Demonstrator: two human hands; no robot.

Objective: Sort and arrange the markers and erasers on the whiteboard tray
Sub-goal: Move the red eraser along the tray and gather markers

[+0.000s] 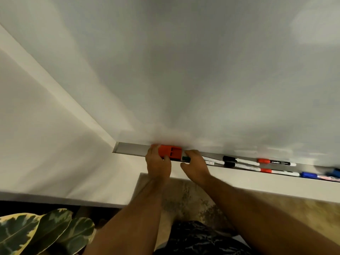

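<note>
Clamped between thumb and fingers of the left hand is a red rectangular plastic eraser, sitting in the grey metal whiteboard tray a little in from its left end. Just beside it, the right hand pinches a green-capped marker at the tray's front edge. Further right along the tray lie two black-capped white markers, two red-capped markers, then a blue-capped marker toward the right end. Variegated green plant leaves show below, well apart from the tray.
</note>
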